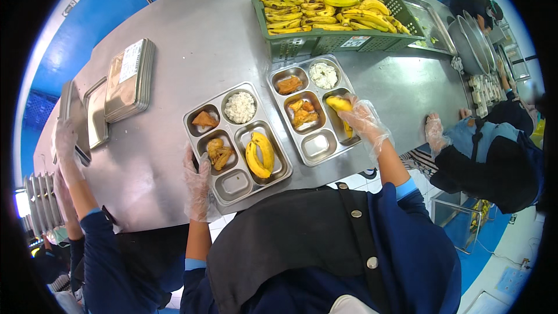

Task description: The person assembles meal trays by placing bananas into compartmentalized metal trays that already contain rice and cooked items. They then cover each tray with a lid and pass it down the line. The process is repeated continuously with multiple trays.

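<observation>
In front of me on the steel table lie two compartment food trays. The left tray (265, 121) holds white rice (240, 107), a fried triangular piece (204, 119), fried chicken (220, 154) and two bananas (260, 155); one small compartment is bare. My gloved left hand (199, 189) grips this tray's left edge, thumb at the rim. In the right tray (278, 85) are rice (323, 75), an orange-brown piece (289, 85) and sauced chunks (302, 114). Over its right compartment, my gloved right hand (367, 122) is closed on a banana (339, 104), whose lower part my fingers partly hide.
A green crate (325, 40) full of bananas stands behind the right tray. Stacked lidded trays (131, 72) sit at the left. Beside them, another person's gloved hand (65, 139) holds trays. At the right, a co-worker's gloved hand (435, 131) rests by the table edge.
</observation>
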A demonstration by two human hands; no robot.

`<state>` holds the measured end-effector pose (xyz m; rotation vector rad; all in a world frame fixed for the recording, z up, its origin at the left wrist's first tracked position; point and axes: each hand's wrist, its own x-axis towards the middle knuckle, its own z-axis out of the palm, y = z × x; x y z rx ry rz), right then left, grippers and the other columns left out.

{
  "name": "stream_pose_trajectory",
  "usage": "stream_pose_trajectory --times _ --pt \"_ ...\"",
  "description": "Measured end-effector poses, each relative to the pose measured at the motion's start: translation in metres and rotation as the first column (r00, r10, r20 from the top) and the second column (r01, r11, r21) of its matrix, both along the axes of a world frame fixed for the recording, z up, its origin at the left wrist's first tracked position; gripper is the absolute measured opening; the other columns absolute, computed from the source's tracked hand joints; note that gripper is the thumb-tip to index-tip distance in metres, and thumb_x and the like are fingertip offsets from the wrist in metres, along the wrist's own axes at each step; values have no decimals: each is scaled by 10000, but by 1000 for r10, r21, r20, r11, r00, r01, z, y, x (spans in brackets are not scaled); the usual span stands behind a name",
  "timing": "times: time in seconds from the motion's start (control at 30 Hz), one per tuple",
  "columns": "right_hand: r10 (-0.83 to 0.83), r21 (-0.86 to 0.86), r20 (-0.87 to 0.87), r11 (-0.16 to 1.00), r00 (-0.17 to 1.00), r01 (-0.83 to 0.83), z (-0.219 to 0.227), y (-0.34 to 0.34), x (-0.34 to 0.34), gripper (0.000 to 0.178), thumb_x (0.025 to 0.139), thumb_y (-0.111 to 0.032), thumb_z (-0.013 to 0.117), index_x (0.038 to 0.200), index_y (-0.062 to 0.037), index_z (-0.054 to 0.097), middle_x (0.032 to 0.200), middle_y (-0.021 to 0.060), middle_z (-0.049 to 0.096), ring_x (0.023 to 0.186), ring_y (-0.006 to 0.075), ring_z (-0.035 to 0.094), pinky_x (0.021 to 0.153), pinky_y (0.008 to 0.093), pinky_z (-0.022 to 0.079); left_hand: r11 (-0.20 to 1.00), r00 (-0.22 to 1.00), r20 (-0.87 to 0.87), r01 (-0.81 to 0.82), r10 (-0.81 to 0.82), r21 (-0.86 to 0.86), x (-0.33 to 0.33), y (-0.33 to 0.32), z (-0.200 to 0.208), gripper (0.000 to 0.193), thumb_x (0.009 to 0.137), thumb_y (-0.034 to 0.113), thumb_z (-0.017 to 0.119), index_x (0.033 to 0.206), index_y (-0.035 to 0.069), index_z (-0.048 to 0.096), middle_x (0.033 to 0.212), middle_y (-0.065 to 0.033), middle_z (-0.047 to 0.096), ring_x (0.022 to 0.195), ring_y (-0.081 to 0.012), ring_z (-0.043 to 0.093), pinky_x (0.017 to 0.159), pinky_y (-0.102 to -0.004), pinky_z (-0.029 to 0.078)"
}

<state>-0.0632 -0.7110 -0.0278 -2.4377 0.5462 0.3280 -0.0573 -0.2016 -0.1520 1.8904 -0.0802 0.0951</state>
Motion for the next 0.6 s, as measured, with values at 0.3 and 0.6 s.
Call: stream_pose_trajectory --times 0.3,0.6 --pt "113 225 176 962 978 -151 -79 -84 35 545 1065 -439 590 1430 -36 615 1343 156 696 1200 259 679 1000 391 530 868 987 126 20 -94 496 -19 -60 75 766 962 299 761 1585 -2 433 1560 -299 489 1494 -446 427 1229 -521 350" --pt "-130 663 177 748 976 -20 -103 47 34 422 1100 -257 536 1460 -37 551 1261 85 664 1133 174 584 993 319 502 550 997 79 -59 -13 833 -8 -8 53 801 1029 565 575 1628 60 405 1632 -291 412 1511 -445 401 1226 -613 308"
